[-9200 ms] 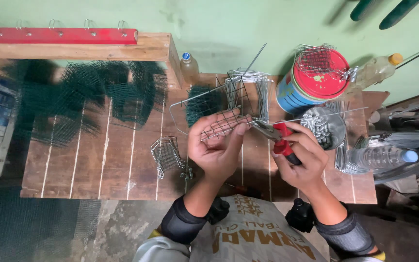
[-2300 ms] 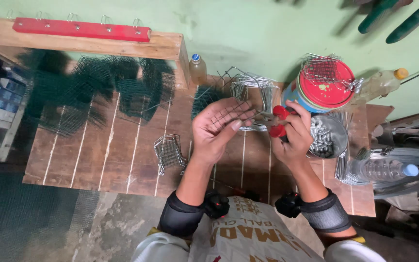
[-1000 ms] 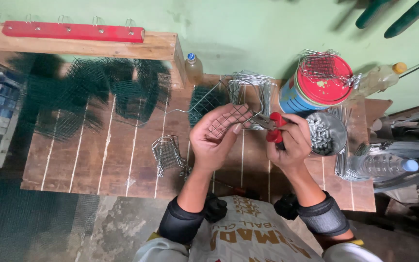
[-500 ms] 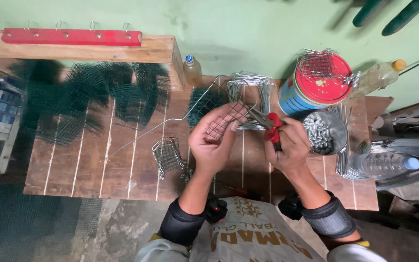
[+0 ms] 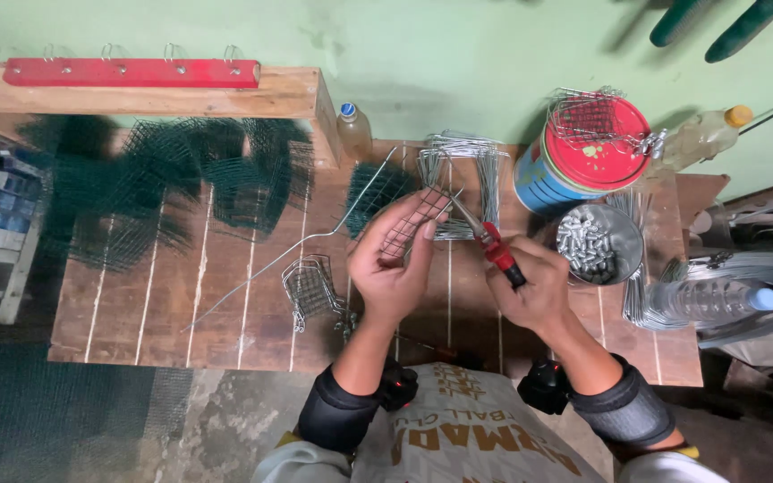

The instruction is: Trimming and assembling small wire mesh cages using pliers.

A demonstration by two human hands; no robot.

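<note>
On the left of the table [image 5: 225, 304] the green mesh pieces [image 5: 181, 188] lay spread as they had a moment before, and the long bent wire [image 5: 297, 241] ran across the boards untouched. Just left of your arms, the small finished wire basket [image 5: 312, 288] stood where it had been throughout.

Your left hand [image 5: 395, 264] was closed around the small wire mesh panel [image 5: 411, 224], holding it tilted above the table, much as half a second earlier. What had changed was on the other side: your right hand [image 5: 534, 286], gripping the red-handled pliers [image 5: 487, 243], had drawn a little away, so the plier tips pointed at the panel's upper edge, near it; whether they touched the wire, I cannot tell. That reads as one twist released and the tool being re-aimed, though this is a judgement.

Behind your hands stood the bundle of bent wire frames [image 5: 462, 170]. Farther right, the blue tin with the red lid [image 5: 583, 161] and the cup of small metal pieces [image 5: 597, 243] had not moved.
</note>
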